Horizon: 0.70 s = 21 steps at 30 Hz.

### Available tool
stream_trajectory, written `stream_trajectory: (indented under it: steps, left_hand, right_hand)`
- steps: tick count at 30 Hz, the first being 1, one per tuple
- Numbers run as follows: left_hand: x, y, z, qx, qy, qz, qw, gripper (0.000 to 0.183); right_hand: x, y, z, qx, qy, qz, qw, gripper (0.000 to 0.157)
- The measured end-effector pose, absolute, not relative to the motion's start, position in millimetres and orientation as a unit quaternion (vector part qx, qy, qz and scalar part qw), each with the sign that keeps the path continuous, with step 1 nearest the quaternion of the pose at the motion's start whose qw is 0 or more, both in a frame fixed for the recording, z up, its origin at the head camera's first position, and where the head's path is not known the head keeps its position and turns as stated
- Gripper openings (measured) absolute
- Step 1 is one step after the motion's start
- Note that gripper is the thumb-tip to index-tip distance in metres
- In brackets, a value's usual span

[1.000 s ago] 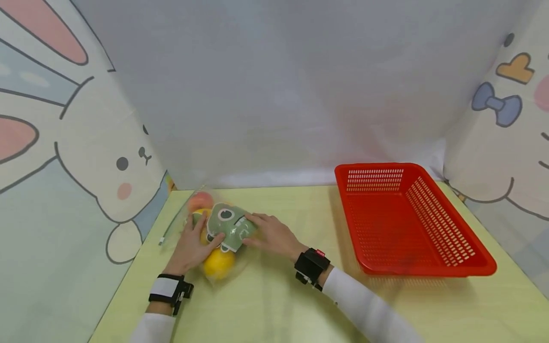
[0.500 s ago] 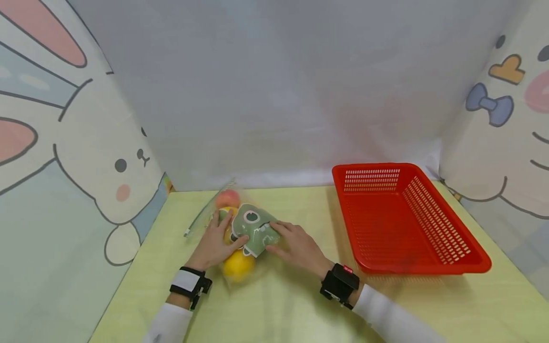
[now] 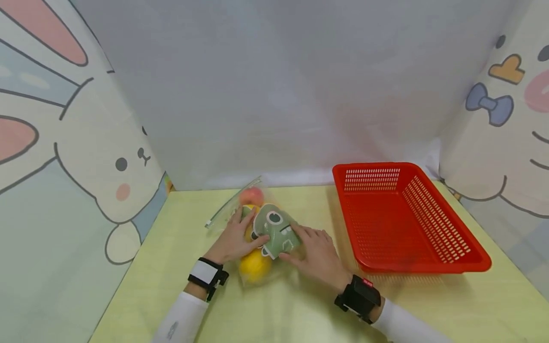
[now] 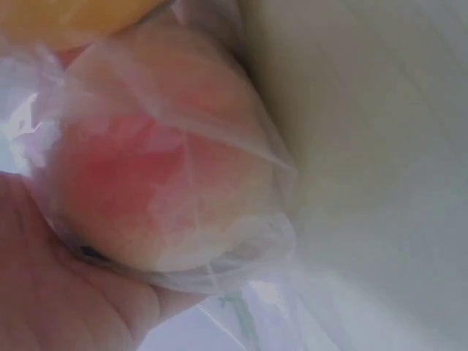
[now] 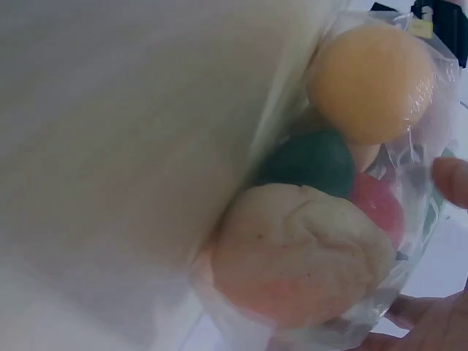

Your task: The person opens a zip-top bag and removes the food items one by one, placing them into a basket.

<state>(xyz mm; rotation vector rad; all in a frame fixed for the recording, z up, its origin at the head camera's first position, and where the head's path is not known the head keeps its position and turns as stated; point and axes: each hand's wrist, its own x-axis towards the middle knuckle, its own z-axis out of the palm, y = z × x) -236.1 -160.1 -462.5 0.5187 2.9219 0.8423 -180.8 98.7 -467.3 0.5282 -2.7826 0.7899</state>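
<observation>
A clear zip bag (image 3: pixel 280 233) with a green cartoon animal face printed on it lies on the table, full of round fruit. Through the plastic show a pinkish fruit (image 3: pixel 251 196) at the far end and a yellow one (image 3: pixel 255 266) at the near end. My left hand (image 3: pixel 233 242) grips the bag's left side, thumb on the print. On the opposite side, my right hand (image 3: pixel 317 256) holds it between thumb and fingers. The left wrist view has a peach-like fruit (image 4: pixel 161 175) beside the palm. A dark green item (image 5: pixel 311 162) appears inside in the right wrist view.
A red plastic basket (image 3: pixel 401 228) with slotted walls stands on the table to the right of the bag. The pale yellow-green table (image 3: pixel 180 205) ends at a grey-white backdrop (image 3: pixel 274 95). Cartoon-printed sheets (image 3: pixel 86 190) hang at both sides.
Both hands have moved right together with the zip bag, bringing it closer to the red basket. The basket stays in place.
</observation>
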Motion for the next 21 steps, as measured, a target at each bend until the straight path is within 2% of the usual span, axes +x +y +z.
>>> stream_trajectory:
  steps: [5,10,12,17,21]
  left_hand:
    - [-217,-149,-452,0.18,0.951,0.25,0.014,0.1]
    - [-187,-140,-445,0.171,0.952,0.253,-0.008,0.086]
    - [-174,-136,-443,0.172,0.95,0.258,-0.018,0.088]
    - [-149,-128,-448,0.164,0.948,0.272,-0.021,0.101]
    - [-144,-128,-456,0.167,0.952,0.256,-0.026,0.09]
  right_hand:
    - [-191,88,-456,0.164,-0.935,0.306,0.08,0.092]
    - [-209,79,-452,0.184,-0.917,0.349,0.064,0.074]
    - [-217,78,-452,0.188,-0.911,0.365,0.049,0.067]
    - [-234,77,-456,0.19,-0.899,0.394,0.002,0.068]
    - [-239,80,-458,0.205,-0.886,0.416,-0.018,0.063]
